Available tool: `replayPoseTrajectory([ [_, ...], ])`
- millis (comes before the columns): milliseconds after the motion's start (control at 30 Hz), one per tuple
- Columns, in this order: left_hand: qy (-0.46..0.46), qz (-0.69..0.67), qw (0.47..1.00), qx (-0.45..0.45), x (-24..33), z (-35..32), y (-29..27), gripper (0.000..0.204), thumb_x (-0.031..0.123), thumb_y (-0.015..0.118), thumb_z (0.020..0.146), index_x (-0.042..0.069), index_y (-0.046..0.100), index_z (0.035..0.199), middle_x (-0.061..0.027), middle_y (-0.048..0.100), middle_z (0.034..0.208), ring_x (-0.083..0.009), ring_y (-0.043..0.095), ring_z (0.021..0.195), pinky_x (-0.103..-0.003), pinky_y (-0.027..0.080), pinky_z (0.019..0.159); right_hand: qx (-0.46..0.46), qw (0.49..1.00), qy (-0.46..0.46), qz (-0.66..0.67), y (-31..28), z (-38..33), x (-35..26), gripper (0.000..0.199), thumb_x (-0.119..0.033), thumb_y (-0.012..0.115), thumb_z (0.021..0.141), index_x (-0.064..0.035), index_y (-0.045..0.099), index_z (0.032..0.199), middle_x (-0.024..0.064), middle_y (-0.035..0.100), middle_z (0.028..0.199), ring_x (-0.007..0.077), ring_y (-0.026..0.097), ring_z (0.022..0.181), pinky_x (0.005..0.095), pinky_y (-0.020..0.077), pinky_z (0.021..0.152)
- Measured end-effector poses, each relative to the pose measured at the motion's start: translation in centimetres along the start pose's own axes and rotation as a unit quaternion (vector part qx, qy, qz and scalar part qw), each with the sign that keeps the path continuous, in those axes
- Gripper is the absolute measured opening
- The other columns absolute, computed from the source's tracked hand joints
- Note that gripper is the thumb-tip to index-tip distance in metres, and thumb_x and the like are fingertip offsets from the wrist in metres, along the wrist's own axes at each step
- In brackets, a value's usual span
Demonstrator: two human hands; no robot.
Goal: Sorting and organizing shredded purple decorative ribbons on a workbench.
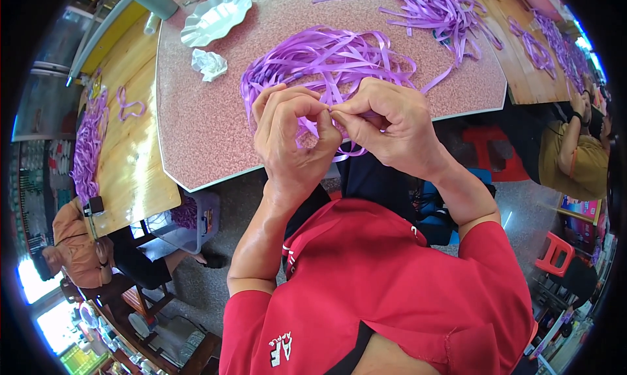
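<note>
Over the near edge of the table, my left hand [290,133] and my right hand [392,124] meet fingertip to fingertip. Both are closed in a pinch on a thin purple ribbon [373,114]; the exact bit between the fingertips is mostly hidden. Just beyond them lies a large heap of shiny purple ribbon loops [320,52], bunched tighter and darker at its left end. Some loops show between and below my hands, hanging at the table edge.
The pink speckled table [202,127] also bears a white scalloped dish [219,16], a crumpled white tissue [209,64] and another ribbon bundle [431,6]. Wooden tables with purple ribbon flank it. One person [85,244] sits at left, another [575,153] at right. Red stools stand at right.
</note>
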State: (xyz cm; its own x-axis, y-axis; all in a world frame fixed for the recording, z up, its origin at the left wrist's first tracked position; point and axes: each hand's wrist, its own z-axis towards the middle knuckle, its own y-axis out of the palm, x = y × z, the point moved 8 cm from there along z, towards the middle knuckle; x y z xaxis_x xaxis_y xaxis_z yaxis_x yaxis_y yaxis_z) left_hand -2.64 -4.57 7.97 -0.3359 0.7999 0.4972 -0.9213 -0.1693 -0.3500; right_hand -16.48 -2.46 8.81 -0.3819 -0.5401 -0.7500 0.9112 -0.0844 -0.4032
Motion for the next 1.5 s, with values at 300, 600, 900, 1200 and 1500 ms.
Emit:
replayPoseTrajectory([
  [300, -0.233, -0.163, 0.959, 0.021, -6.7, -1.7, -4.2, 0.008, -0.002, 0.059, 0.088, 0.0, 0.06, 0.096, -0.01, 0.065, 0.099, -0.0154, 0.059, 0.094, -0.032, 0.045, 0.091, -0.149, 0.944, 0.213, 0.203, -2.5, -1.7, 6.4, 0.03, -0.01, 0.069, 0.091, 0.0003, 0.066, 0.119, 0.0, 0.064, 0.088, 0.0037, 0.056, 0.068, 0.0186, 0.0445, 0.057],
  [600, -0.346, -0.006, 0.935, -0.076, -11.1, -4.4, -6.5, 0.02, 0.007, 0.058, 0.09, -0.002, 0.059, 0.108, -0.0102, 0.064, 0.105, -0.0185, 0.058, 0.103, -0.033, 0.043, 0.097, -0.125, 0.936, 0.271, 0.186, -3.9, -2.8, 8.7, 0.018, -0.013, 0.065, 0.095, 0.0, 0.072, 0.107, 0.0021, 0.07, 0.088, 0.0043, 0.062, 0.078, 0.0188, 0.0484, 0.065],
  [900, -0.106, -0.114, 0.949, -0.276, -1.7, -2.3, 3.8, 0.053, 0.011, 0.073, 0.083, 0.003, 0.052, 0.132, -0.0155, 0.056, 0.129, -0.0296, 0.05, 0.127, -0.043, 0.031, 0.111, -0.087, 0.942, 0.214, 0.246, -2.8, -0.9, 5.6, 0.019, -0.013, 0.066, 0.095, -0.0001, 0.071, 0.107, 0.0018, 0.07, 0.089, 0.0035, 0.059, 0.075, 0.0178, 0.0453, 0.064],
  [1200, -0.38, -0.367, 0.804, -0.273, -3.6, -4.3, 4.7, 0.027, 0.027, 0.061, 0.1, 0.003, 0.067, 0.11, 0.0013, 0.064, 0.081, -0.0041, 0.058, 0.076, -0.021, 0.046, 0.066, -0.031, 0.979, 0.169, 0.114, -6.4, -0.7, 5.3, 0.022, -0.016, 0.069, 0.093, -0.0026, 0.071, 0.11, -0.0022, 0.065, 0.079, 0.0027, 0.049, 0.062, 0.0186, 0.0365, 0.053],
  [1500, -0.34, -0.268, 0.818, -0.379, -2.3, -3.3, 4.0, 0.027, 0.026, 0.06, 0.1, 0.0, 0.069, 0.107, 0.005, 0.055, 0.075, -0.0035, 0.047, 0.07, -0.021, 0.041, 0.061, -0.107, 0.994, -0.016, 0.025, -1.7, -0.6, 1.9, 0.026, -0.006, 0.077, 0.08, -0.0018, 0.072, 0.105, 0.0103, 0.07, 0.094, 0.0248, 0.066, 0.09, 0.0335, 0.0522, 0.081],
])
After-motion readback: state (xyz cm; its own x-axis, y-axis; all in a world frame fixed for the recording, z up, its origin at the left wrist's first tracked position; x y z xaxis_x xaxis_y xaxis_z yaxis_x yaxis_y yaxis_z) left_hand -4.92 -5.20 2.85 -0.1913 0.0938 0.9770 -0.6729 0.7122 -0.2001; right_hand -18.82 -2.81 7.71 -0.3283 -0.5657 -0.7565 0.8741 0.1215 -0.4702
